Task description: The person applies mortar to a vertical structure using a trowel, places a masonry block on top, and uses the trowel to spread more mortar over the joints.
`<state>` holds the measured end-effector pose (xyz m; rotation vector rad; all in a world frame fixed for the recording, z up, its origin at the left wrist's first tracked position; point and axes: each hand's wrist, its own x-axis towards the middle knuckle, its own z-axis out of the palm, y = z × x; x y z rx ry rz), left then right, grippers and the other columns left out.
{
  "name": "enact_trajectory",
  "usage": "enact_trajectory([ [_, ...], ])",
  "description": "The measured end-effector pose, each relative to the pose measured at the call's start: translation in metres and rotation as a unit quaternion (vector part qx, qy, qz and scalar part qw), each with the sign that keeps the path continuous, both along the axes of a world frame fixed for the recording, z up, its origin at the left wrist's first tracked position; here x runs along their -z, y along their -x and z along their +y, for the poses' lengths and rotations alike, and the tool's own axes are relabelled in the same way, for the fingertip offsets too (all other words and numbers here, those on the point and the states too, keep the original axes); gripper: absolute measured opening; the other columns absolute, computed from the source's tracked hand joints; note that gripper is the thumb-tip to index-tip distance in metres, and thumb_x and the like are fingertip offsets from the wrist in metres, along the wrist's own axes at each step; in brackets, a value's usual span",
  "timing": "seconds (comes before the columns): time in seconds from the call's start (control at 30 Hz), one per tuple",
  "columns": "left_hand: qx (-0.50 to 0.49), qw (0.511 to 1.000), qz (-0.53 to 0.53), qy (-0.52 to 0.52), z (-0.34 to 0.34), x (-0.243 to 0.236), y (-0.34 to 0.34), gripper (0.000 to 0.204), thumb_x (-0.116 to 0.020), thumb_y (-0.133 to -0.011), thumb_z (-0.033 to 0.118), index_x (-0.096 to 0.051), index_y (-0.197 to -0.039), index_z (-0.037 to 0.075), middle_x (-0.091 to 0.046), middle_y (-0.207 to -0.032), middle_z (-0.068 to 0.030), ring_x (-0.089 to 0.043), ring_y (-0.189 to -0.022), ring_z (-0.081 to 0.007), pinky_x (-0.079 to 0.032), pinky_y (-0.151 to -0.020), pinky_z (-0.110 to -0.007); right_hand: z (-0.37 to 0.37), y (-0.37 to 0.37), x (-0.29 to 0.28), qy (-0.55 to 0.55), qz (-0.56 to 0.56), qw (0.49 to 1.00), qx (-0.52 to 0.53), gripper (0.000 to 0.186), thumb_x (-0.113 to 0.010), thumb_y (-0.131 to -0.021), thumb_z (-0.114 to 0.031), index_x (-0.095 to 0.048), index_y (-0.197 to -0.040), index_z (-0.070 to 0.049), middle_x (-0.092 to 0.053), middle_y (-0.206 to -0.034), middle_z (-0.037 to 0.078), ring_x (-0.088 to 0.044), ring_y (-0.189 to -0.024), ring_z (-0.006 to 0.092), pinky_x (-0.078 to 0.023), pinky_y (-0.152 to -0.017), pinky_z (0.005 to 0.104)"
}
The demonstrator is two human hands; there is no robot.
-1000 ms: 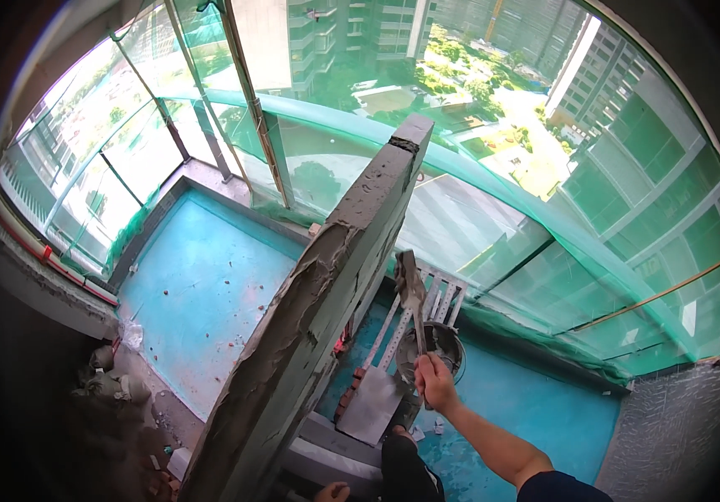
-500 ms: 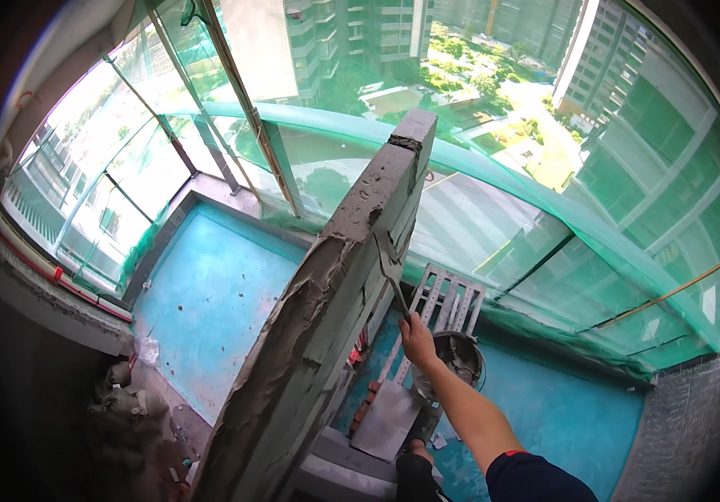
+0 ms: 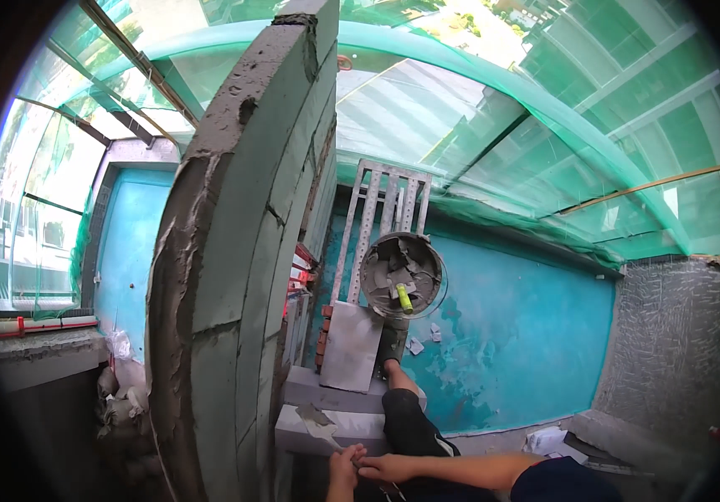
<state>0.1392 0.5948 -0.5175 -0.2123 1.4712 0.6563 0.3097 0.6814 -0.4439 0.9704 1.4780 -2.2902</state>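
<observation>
My left hand (image 3: 343, 470) and my right hand (image 3: 383, 467) meet low in front of me, fingers closed around the handle end of a trowel (image 3: 320, 423). Its flat blade points away from me, over a pale block (image 3: 290, 428), and looks smeared with grey mortar. Left of my hands rises a narrow wall of pale blocks (image 3: 251, 276), with rough grey mortar along its edge. Beyond my leg stands a round bucket (image 3: 439, 261) of grey mortar, where a yellow-green cylindrical object (image 3: 404, 299) lies on top.
A perforated metal platform (image 3: 349, 238) and a flat grey board (image 3: 352, 347) lie beside the bucket. Blue-coated floor (image 3: 511, 343) spreads on the right, with white scraps near my foot. Green netting (image 3: 544, 197) encloses the far side. Sacks (image 3: 121, 402) lie left of the wall.
My right hand has come down from the wall's side with the trowel, and my left hand has come into view beside it. The view has shifted rightward and down.
</observation>
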Motion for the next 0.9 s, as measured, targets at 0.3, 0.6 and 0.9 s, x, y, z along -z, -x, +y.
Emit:
enact_trajectory([
  [0.3,0.18,0.956,0.155,0.17,-0.059,-0.022,0.05,0.034,-0.063,-0.092,0.022,-0.059,-0.117,0.001,-0.066,-0.098,-0.0073,-0.065,-0.077,-0.017,-0.052,-0.064,-0.032,0.288,-0.109,0.256,-0.293,-0.513,0.785,0.187,0.057,-0.064,-0.082,-0.046,-0.058,-0.109,0.004,-0.061,-0.105,0.027,-0.06,-0.099,0.0414,-0.049,-0.084,0.0491],
  [0.6,0.428,0.858,0.224,0.173,-0.122,-0.051,0.06,0.033,-0.065,-0.091,0.034,-0.066,-0.097,0.001,-0.061,-0.076,-0.0077,-0.058,-0.077,-0.0232,-0.047,-0.069,-0.04,0.302,-0.13,0.322,-0.136,-0.449,0.85,0.238,0.04,-0.062,-0.081,-0.034,-0.066,-0.088,0.005,-0.069,-0.091,0.021,-0.067,-0.087,0.0349,-0.053,-0.075,0.0437],
  [0.9,0.348,0.891,0.248,0.153,-0.165,-0.032,0.055,0.029,-0.064,-0.091,0.033,-0.066,-0.09,0.004,-0.058,-0.07,-0.0038,-0.053,-0.063,-0.0178,-0.043,-0.057,-0.034,0.324,-0.149,0.225,-0.345,-0.402,0.837,-0.141,0.02,-0.055,-0.079,-0.014,-0.069,-0.091,-0.005,-0.069,-0.098,0.018,-0.068,-0.091,0.0324,-0.055,-0.079,0.0414],
])
